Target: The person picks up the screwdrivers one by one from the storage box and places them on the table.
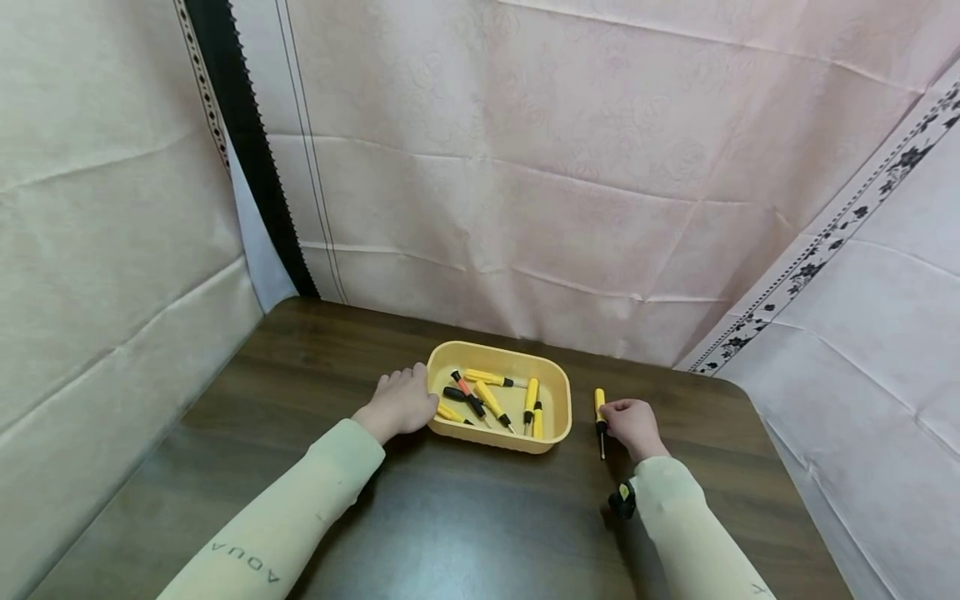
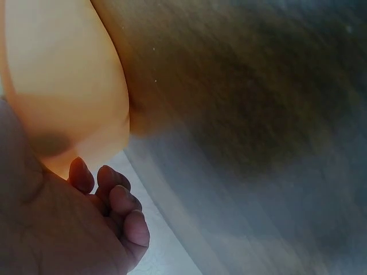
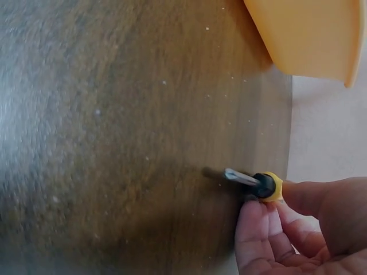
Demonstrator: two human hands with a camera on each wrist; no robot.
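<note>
My left hand point(image 1: 405, 400) is at the left end of a yellow plastic basket point(image 1: 498, 446) and grips it there. In the left wrist view its bent fingers point(image 2: 125, 200) lie by the basket's outer wall point(image 2: 74, 74), and the thumb is hidden. To the right of the basket, my right hand point(image 1: 632, 423) pinches a small screwdriver point(image 1: 600, 408) with a yellow handle and black collar. Its metal tip points toward me in the head view, close over the table. In the right wrist view, thumb and fingertips hold the screwdriver's handle point(image 3: 273, 186).
Several screwdrivers point(image 1: 491, 402) lie loose in the basket, mostly yellow and black, one red and black. Beneath everything is a dark wooden table point(image 1: 330, 350). Pale cloth point(image 1: 525, 208) hangs behind the table and along its sides.
</note>
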